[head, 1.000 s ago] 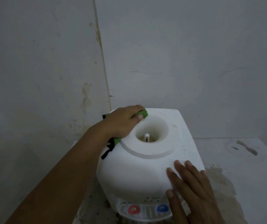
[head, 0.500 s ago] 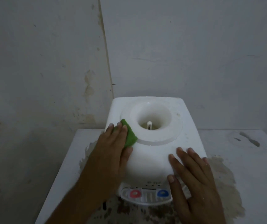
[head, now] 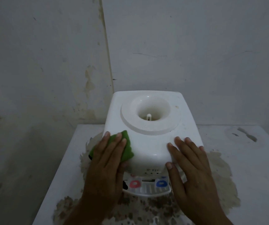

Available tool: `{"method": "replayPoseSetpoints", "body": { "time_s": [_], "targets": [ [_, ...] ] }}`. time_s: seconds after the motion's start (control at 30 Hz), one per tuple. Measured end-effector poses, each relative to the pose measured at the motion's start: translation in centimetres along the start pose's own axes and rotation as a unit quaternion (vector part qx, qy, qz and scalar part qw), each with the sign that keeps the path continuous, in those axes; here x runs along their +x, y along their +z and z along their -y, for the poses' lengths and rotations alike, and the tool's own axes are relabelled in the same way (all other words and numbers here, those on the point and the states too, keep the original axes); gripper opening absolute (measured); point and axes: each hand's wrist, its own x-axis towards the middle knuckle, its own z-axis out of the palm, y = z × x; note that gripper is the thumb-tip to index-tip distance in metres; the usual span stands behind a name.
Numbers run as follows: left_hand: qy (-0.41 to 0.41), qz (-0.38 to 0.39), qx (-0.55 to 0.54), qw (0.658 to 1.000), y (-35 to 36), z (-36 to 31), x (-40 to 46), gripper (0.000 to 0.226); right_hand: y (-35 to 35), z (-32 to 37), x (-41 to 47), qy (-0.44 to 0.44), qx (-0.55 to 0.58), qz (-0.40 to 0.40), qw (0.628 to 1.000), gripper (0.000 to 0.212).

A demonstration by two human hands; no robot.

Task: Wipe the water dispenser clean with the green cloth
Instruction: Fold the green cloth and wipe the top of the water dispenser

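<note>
We wipe the dispenser's front-left shoulder while bracing its other side.

Our left hand (head: 105,161) presses the green cloth (head: 127,151) flat, fingers spread, on the water dispenser (head: 150,143) standing on the desk (head: 244,159); our right hand (head: 190,166) lies open on the front-right corner, likely so the light unit doesn't slide.

Dispenser (head: 148,143) on table (head: 252,159), backed against wall (head: 195,46). Cloth (head: 127,150) under left hand (head: 105,166) at front-left corner; right hand (head: 190,169) front-right; taps (head: 147,184) below, between hands.
</note>
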Motion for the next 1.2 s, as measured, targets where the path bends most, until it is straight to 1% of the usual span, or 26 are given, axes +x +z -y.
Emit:
{"method": "replayPoseSetpoints", "body": {
  "time_s": [0.1, 0.2, 0.27, 0.4, 0.47, 0.5, 0.57, 0.6, 0.67, 0.7, 0.73, 0.8, 0.83, 0.87, 0.9, 0.93, 0.97, 1.0, 1.03, 1.07, 1.1, 1.13, 1.17, 1.2],
  "targets": [
    [-0.040, -0.068, -0.042, 0.996, 1.3, -1.2, -0.6, 0.046, -0.1, 0.3, -0.3, 0.006, 0.010, -0.003, 1.000, 0.048],
    [-0.034, -0.105, -0.031, 0.993, 3.2, -3.1, -1.2, 0.044, -0.6, 0.5, -0.5, 0.039, 0.048, 0.001, 0.998, 0.057],
    [0.006, -0.096, 0.008, 0.995, 4.1, -4.5, -1.4, 0.042, -1.0, 0.5, -0.5, 0.060, 0.077, 0.008, 0.995, 0.058],
    [0.119, -0.047, 0.067, 0.989, 5.1, -6.2, -1.4, 0.041, -1.3, -0.1, -0.5, 0.046, 0.088, 0.003, 0.995, 0.053],
    [0.136, -0.030, 0.084, 0.987, 4.9, -5.6, -1.3, 0.041, -1.3, -0.4, -0.6, 0.040, 0.088, -0.005, 0.995, 0.052],
    [0.132, -0.024, 0.085, 0.987, 4.6, -5.0, -1.3, 0.042, -1.3, -0.5, -0.8, 0.036, 0.082, -0.006, 0.996, 0.052],
    [0.095, -0.025, 0.062, 0.993, 3.5, -3.6, -1.7, 0.045, -1.1, -0.6, -1.2, 0.035, 0.067, -0.002, 0.997, 0.054],
    [0.075, -0.029, 0.031, 0.996, 2.8, -3.2, -1.9, 0.047, -1.0, -0.5, -1.4, 0.038, 0.064, 0.000, 0.997, 0.056],
    [0.034, -0.032, -0.075, 0.996, 1.2, -3.5, -1.9, 0.046, -1.2, 0.0, -1.3, 0.044, 0.084, -0.015, 0.995, 0.055],
    [-0.001, -0.033, -0.148, 0.988, 0.2, -4.2, -1.8, 0.046, -1.5, 0.6, -1.4, 0.047, 0.110, -0.036, 0.992, 0.053],
    [-0.048, -0.039, -0.227, 0.972, -1.0, -5.3, -1.6, 0.045, -2.0, 1.5, -1.7, 0.047, 0.144, -0.056, 0.987, 0.048],
    [-0.163, -0.052, -0.370, 0.913, -3.2, -8.1, -0.9, 0.045, -2.7, 3.4, -2.1, 0.042, 0.199, -0.065, 0.977, 0.039],
    [-0.214, -0.052, -0.427, 0.877, -4.1, -9.3, -1.0, 0.045, -3.2, 4.4, -2.9, 0.046, 0.223, -0.049, 0.972, 0.040],
    [-0.253, -0.048, -0.461, 0.849, -4.5, -10.3, -0.4, 0.046, -2.6, 4.8, -2.7, 0.053, 0.261, -0.029, 0.963, 0.044],
    [-0.267, -0.011, -0.472, 0.840, -5.0, -11.4, 0.9, 0.052, -2.3, 5.2, -2.8, 0.076, 0.309, 0.011, 0.948, 0.054],
    [-0.281, 0.057, -0.489, 0.824, -5.3, -12.1, 2.3, 0.067, -2.0, 5.3, -2.4, 0.112, 0.358, 0.063, 0.925, 0.069],
    [-0.300, 0.143, -0.503, 0.798, -5.2, -12.1, 3.2, 0.093, -1.5, 5.3, -2.3, 0.146, 0.378, 0.103, 0.908, 0.083],
    [-0.321, 0.204, -0.508, 0.773, -5.4, -11.8, 3.8, 0.112, -1.2, 5.4, -2.3, 0.156, 0.391, 0.117, 0.899, 0.091],
    [-0.317, 0.210, -0.536, 0.754, -5.5, -11.4, 3.9, 0.104, -1.3, 5.9, -2.4, 0.138, 0.376, 0.105, 0.910, 0.088],
    [-0.317, 0.178, -0.548, 0.753, -5.3, -10.8, 3.9, 0.096, -1.4, 6.4, -2.6, 0.133, 0.356, 0.064, 0.923, 0.081],
    [-0.308, 0.156, -0.547, 0.763, -5.7, -10.1, 3.7, 0.090, -1.7, 6.9, -3.0, 0.132, 0.333, 0.020, 0.933, 0.074],
    [-0.299, 0.146, -0.561, 0.758, -6.1, -9.5, 3.5, 0.088, -2.1, 7.4, -3.2, 0.151, 0.325, -0.016, 0.933, 0.069],
    [-0.281, 0.141, -0.563, 0.764, -6.3, -8.7, 2.7, 0.083, -2.8, 7.6, -3.7, 0.169, 0.306, -0.046, 0.936, 0.064],
    [-0.259, 0.111, -0.538, 0.794, -6.1, -7.8, 2.8, 0.072, -2.6, 6.9, -2.9, 0.175, 0.287, -0.084, 0.938, 0.060]
  ]
}}
